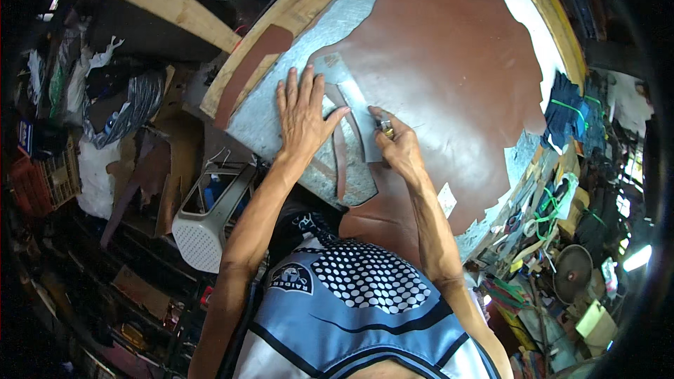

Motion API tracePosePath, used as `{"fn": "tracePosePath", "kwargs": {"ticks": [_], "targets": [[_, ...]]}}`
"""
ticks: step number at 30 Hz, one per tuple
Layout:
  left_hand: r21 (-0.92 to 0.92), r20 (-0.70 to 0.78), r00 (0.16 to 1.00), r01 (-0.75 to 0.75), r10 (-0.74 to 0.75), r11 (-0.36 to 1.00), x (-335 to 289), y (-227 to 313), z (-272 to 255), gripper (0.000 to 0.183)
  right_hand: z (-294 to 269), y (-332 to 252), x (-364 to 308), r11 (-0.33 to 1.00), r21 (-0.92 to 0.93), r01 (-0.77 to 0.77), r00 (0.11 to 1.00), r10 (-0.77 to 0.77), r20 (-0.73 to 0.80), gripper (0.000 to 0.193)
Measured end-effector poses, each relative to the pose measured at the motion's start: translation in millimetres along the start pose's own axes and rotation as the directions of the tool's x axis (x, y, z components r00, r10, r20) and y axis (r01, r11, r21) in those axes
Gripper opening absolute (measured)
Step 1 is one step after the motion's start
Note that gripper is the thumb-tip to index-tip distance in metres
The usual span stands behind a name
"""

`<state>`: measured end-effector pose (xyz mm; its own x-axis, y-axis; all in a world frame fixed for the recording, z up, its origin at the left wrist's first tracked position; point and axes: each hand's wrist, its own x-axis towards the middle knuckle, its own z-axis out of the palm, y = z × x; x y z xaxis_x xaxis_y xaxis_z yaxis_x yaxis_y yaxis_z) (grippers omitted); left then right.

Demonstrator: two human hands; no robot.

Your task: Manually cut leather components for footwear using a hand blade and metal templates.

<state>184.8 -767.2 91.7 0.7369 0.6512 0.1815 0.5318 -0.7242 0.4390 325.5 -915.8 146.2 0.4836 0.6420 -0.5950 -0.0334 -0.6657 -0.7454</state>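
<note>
A large brown leather sheet (pixel 449 49) covers much of the work table. On its left edge lies a flat metal L-shaped square (pixel 357 102). My left hand (pixel 303 112) rests flat with fingers stretched out, its fingertips beside the square's short arm and the thumb near the long arm. My right hand (pixel 399 144) is closed around a small tool (pixel 385 127) with metal and yellowish parts, held against the right side of the square's long arm. Its tip is hidden, so its kind is unclear. A narrow curved leather strip (pixel 341 161) lies left of the long arm.
The grey tabletop (pixel 263 123) has a wooden rim, with another leather strip (pixel 249 74) along its left side. A pale plastic stool (pixel 200 238) stands at the left. Scissors (pixel 516 223) and cluttered tools lie at the right; dark folded cloth (pixel 564 109) sits above them.
</note>
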Motion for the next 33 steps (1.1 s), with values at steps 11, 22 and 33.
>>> {"fn": "tracePosePath", "kwargs": {"ticks": [11, 22, 33], "targets": [[0.051, 0.009, 0.997, 0.071, -0.071, 0.996, -6, 16, 6, 0.081, -9, 2, -5, 0.990, -0.135, 0.052, 0.999, -0.052, 0.005, 0.050], [0.111, 0.026, 0.994, 0.107, -0.110, 0.988, 1, 19, 3, 0.087, -26, 34, -35, 0.948, -0.256, 0.190, 0.978, -0.205, -0.030, 0.045], [0.116, -0.032, 0.996, 0.092, -0.089, 0.989, -9, 5, 11, 0.089, 8, 41, -42, 0.786, -0.582, 0.207, 0.951, -0.301, -0.069, 0.057]]}}
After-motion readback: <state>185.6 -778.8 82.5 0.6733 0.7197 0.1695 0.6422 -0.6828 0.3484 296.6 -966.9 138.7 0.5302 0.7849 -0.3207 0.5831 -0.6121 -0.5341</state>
